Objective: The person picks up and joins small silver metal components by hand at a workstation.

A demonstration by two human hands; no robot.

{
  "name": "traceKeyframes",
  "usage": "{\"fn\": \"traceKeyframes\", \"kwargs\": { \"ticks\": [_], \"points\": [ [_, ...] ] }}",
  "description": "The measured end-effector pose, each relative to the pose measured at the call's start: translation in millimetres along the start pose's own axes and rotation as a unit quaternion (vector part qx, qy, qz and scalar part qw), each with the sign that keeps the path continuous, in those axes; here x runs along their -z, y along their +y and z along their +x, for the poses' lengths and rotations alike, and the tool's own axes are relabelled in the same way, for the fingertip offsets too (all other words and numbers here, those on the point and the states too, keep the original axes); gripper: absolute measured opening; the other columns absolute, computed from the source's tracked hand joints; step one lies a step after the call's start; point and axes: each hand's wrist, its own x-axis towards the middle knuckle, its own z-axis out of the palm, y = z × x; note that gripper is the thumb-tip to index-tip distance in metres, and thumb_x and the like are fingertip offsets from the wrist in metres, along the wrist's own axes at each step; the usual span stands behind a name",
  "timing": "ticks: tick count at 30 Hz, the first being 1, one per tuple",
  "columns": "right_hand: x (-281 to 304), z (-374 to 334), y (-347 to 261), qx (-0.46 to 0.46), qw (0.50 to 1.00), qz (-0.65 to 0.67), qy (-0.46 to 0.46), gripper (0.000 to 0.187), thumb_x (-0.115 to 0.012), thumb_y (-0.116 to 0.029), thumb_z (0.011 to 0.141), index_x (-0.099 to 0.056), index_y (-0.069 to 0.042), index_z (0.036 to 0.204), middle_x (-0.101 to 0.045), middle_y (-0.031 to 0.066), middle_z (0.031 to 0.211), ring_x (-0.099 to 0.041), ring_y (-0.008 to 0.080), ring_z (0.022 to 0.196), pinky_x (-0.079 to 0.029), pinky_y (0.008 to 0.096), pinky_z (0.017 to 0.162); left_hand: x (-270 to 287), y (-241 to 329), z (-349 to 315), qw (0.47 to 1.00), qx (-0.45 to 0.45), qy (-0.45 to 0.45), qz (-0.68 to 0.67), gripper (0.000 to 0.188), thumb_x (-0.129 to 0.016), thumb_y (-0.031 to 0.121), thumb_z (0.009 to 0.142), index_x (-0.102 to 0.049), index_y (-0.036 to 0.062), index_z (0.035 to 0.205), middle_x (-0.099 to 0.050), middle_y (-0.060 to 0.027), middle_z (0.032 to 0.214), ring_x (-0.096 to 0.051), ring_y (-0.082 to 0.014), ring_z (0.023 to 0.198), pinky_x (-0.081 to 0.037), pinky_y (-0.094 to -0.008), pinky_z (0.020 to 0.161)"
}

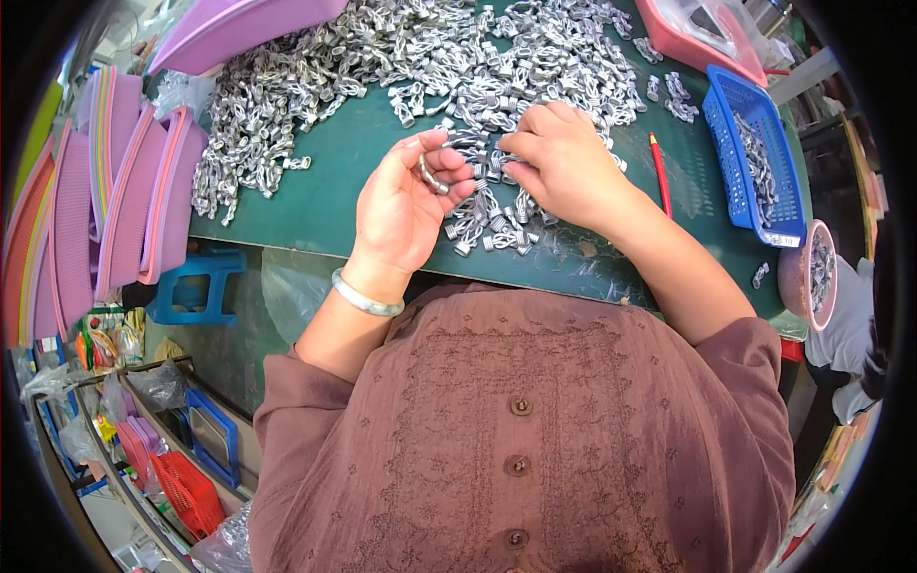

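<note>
My left hand is raised palm-up over the front edge of the green table, its fingers curled around a small silver metal clip. A pale bangle circles that wrist. My right hand rests knuckles-up on a small cluster of the same clips, fingertips pinching at pieces beside the left hand's fingers. What the right fingers grip is hidden. A large heap of silver clips spreads across the far half of the table.
A red pencil lies right of my right hand. A blue basket and a pink bowl, both with clips, stand at the right. Pink trays lean at the left; another pink tray sits at the back. A blue stool is below.
</note>
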Motion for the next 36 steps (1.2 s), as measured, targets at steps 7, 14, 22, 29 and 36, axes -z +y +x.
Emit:
{"fn": "traceKeyframes", "kwargs": {
  "ticks": [7,14,22,29,36],
  "points": [
    [2,0,-9,-0.006,0.997,-0.078,-0.028,0.01,-0.061,-0.02,0.069,-0.063,-0.01,0.071,-0.05,0.0088,0.084,-0.046,0.0277,0.089,-0.035,0.0418,0.077,-12,-8,-3,0.986,-0.044,0.031,0.156,0.012,-0.052,0.006,0.081,-0.051,-0.0001,0.092,-0.05,-0.0029,0.066,-0.044,-0.0115,0.05,-0.037,-0.0235,0.048],
    [9,5,-11,-0.022,0.999,-0.015,-0.033,0.012,-0.067,-0.016,0.064,-0.061,-0.011,0.074,-0.051,0.0052,0.084,-0.046,0.0248,0.088,-0.032,0.0391,0.077,-12,-6,-7,0.984,0.003,0.0,0.18,0.01,-0.054,0.008,0.085,-0.057,0.0042,0.093,-0.05,0.0019,0.064,-0.042,-0.0047,0.051,-0.034,-0.0175,0.045],
    [5,2,-6,-0.031,0.997,0.048,0.044,0.012,-0.063,-0.008,0.067,-0.055,-0.009,0.076,-0.053,0.0049,0.081,-0.047,0.0251,0.083,-0.033,0.0373,0.076,-16,-14,-22,0.876,0.161,-0.181,0.416,0.021,-0.049,0.019,0.091,-0.059,0.002,0.099,-0.061,-0.0041,0.077,-0.059,-0.01,0.067,-0.05,-0.0223,0.058],
    [13,2,-9,-0.041,0.979,0.182,0.087,0.01,-0.061,-0.006,0.073,-0.053,-0.005,0.078,-0.054,0.011,0.071,-0.051,0.0316,0.071,-0.039,0.0393,0.064,-11,-22,-11,0.896,0.134,-0.152,0.395,0.021,-0.049,0.018,0.091,-0.058,0.0011,0.099,-0.061,-0.0057,0.078,-0.059,-0.0118,0.068,-0.05,-0.0242,0.061],
    [16,-4,-19,-0.064,0.947,0.311,0.057,0.012,-0.061,-0.004,0.075,-0.054,-0.003,0.084,-0.055,0.01,0.072,-0.056,0.0233,0.062,-0.044,0.0305,0.055,-22,-11,-20,0.927,0.026,-0.092,0.364,0.016,-0.055,0.019,0.088,-0.058,0.0046,0.093,-0.055,0.0015,0.069,-0.05,-0.004,0.055,-0.04,-0.0186,0.046]
  ]
}}
